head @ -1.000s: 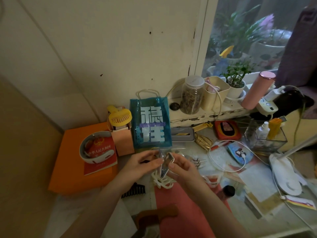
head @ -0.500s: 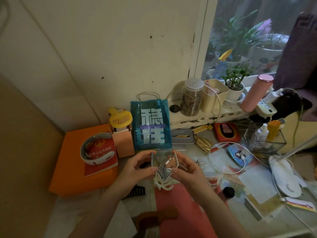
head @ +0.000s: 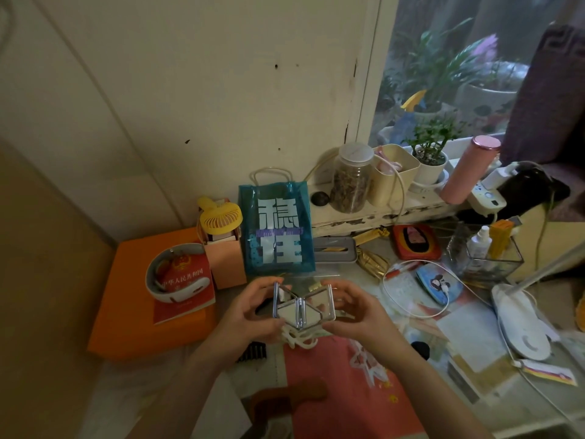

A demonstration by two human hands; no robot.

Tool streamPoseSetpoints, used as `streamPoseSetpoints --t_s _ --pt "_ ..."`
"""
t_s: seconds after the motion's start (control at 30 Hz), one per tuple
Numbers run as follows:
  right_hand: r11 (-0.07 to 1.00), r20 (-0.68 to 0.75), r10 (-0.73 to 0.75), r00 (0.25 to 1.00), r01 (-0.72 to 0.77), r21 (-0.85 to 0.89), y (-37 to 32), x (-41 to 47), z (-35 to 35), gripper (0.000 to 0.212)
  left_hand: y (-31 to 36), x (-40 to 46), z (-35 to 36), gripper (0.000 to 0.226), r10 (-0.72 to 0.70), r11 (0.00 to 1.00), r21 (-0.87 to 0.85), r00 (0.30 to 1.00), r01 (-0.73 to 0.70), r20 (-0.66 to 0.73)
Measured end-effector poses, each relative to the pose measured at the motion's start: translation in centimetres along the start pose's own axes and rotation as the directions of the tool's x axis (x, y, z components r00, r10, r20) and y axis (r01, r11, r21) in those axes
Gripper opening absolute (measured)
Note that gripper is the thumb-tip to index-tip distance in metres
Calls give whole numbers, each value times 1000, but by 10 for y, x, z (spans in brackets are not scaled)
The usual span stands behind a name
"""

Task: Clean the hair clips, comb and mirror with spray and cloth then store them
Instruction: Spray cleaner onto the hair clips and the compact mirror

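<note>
Messy desk [head: 474, 331] by the window. Both hands hold the mirror [head: 302, 307] over it: left hand [head: 253, 312] and right hand [head: 351, 308] pinch a side each. It was shut (now it's wide open), so wiping can start.

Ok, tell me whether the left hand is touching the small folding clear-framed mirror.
Touching. The head view shows the left hand gripping the left leaf of the folding mirror, fingers curled round its edge.

Dim, warm-toned interior — weak daylight enters through the window [head: 459, 74] at upper right. Wide-angle bending at edges; lower corners soft, shadows faint.
</note>
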State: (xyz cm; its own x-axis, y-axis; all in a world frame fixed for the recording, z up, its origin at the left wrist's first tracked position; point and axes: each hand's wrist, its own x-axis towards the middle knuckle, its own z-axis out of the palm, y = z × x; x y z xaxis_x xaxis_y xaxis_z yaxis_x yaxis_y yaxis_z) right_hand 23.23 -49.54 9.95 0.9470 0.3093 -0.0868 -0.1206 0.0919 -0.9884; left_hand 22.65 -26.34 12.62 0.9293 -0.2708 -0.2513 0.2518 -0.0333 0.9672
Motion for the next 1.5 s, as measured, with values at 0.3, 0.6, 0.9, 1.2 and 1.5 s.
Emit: streamPoseSetpoints --t_s 0.3,0.6,0.9,1.2,1.5 --pt "971 28 70 997 -74 228 11 -4 -2 64 -14 1 1 61 -58 991 -125 998 58 2" --pt "899 91 124 988 -150 410 6 -3 -4 91 -16 1 0 67 -12 961 -275 998 31 69" --pt "720 116 78 990 -136 681 -5 2 3 72 -2 1 10 64 58 866 -499 996 -14 73" --pt "816 25 134 991 -125 565 -14 -12 -11 80 0 5 7 95 50 867 -495 998 -61 -37" --pt "971 -425 -4 905 -99 -219 17 -64 -50 67 3 22 22 92 43 835 -549 999 -44 -15"
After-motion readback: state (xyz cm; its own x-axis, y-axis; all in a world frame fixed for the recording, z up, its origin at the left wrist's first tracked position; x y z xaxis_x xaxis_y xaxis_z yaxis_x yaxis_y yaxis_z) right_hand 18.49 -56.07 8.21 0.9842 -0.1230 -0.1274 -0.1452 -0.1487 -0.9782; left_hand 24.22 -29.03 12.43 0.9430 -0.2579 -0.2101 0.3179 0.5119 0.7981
